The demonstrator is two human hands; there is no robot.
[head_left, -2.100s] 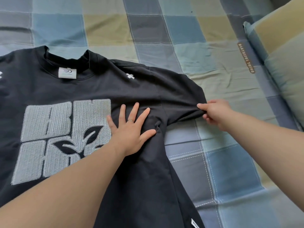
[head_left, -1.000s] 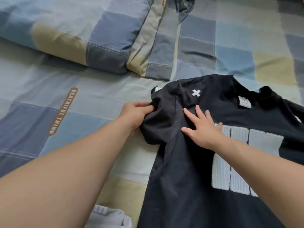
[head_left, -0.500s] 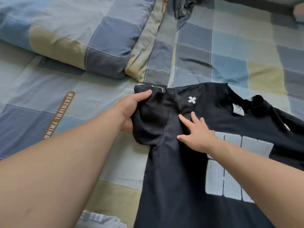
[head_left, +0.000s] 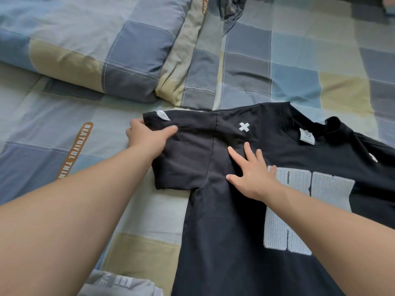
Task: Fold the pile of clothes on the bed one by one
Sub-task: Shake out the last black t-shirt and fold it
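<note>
A black T-shirt (head_left: 230, 221) with a large grey printed block on its chest lies face up on the checked bed sheet (head_left: 299, 82). My left hand (head_left: 147, 137) grips the outer edge of its left sleeve, thumb on top of the cloth, and the sleeve is spread out flat. With fingers spread, my right hand (head_left: 252, 174) presses flat on the shirt beside the armpit seam, at the edge of the grey print. The shirt's right side runs out of view.
A checked pillow (head_left: 89, 52) lies at the upper left. A dark bunched garment (head_left: 233, 7) sits at the top edge. Part of a grey garment with white lettering (head_left: 119, 285) shows at the bottom edge, left of the shirt.
The view swung from the shirt's right sleeve to its left one. My left hand took hold of that sleeve and drew it outward, flattening it. My right hand stayed pressed near the armpit.
</note>
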